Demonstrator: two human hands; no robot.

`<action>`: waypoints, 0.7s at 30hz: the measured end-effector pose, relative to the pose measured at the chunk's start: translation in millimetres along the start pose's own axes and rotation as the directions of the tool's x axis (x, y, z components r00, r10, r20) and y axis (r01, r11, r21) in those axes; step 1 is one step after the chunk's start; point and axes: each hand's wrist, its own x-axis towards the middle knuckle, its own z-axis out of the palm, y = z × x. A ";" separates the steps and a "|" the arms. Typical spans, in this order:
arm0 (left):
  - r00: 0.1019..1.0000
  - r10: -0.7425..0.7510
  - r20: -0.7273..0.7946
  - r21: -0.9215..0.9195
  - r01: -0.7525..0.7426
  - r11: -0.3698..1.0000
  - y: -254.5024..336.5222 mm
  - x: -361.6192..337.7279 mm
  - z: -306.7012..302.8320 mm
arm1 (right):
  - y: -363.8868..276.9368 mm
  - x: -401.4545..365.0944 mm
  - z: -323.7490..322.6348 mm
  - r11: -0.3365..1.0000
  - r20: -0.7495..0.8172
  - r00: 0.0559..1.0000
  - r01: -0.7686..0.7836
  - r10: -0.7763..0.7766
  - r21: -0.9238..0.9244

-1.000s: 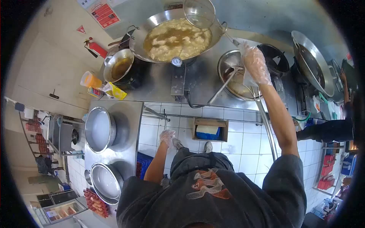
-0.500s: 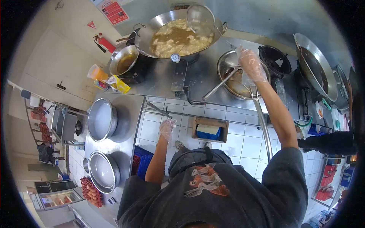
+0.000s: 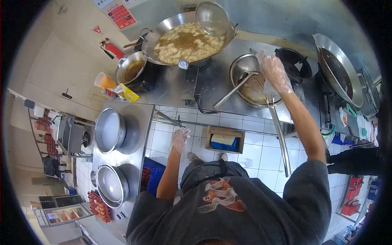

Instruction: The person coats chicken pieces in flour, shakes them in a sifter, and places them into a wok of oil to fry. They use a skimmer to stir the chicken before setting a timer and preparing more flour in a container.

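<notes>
My right hand (image 3: pixel 276 73), in a clear plastic glove, is above the right side of a metal bowl (image 3: pixel 232 77). Its fingers are closed, and a thin metal tip (image 3: pixel 250 47) shows just beyond them; what it belongs to is hidden. In the bowl rest a ladle (image 3: pixel 234 90) and a long-handled metal tool (image 3: pixel 281 141). My left hand (image 3: pixel 179 139), also gloved, hangs beside the side table with loosely spread fingers and nothing visible in it. At the back, a large wok (image 3: pixel 149 51) holds pale pieces frying in oil, with a strainer (image 3: pixel 212 19) over its right rim.
A dial thermometer (image 3: pixel 183 64) stands at the wok's front. A small pan (image 3: pixel 121 72) is left of it, a burner (image 3: pixel 295 65) and another wok (image 3: pixel 354 96) to the right. Two metal basins (image 3: pixel 123 132) of whitish liquid stand on the side table. A person's dark-clothed leg (image 3: pixel 353 159) is at right.
My right hand has shifted slightly right and down, away from the bowl's middle. The view has drifted a little, so the wok and bowl sit further left. My left hand stays nearly still.
</notes>
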 end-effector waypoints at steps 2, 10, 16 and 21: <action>0.999 0.033 -0.005 -0.025 -0.033 0.999 -3.4 -4.6 -0.1 | 26.7 -17.9 6.9 0.997 -0.050 0.999 0.004 -0.001 0.075; 0.998 0.055 -0.019 -0.059 -0.056 0.997 -33.7 -12.1 -13.7 | 91.0 -181.4 -6.1 0.990 -0.180 0.974 -0.135 0.138 0.026; 0.997 -0.071 -0.018 0.010 0.071 0.997 -30.3 -16.1 -9.8 | 153.4 -263.8 62.9 0.926 -0.048 0.963 -0.267 0.264 -0.268; 0.983 -0.002 0.183 0.054 -0.008 0.999 -7.9 -16.2 2.5 | 165.3 -261.1 100.3 0.937 -0.005 0.973 -0.225 0.232 -0.269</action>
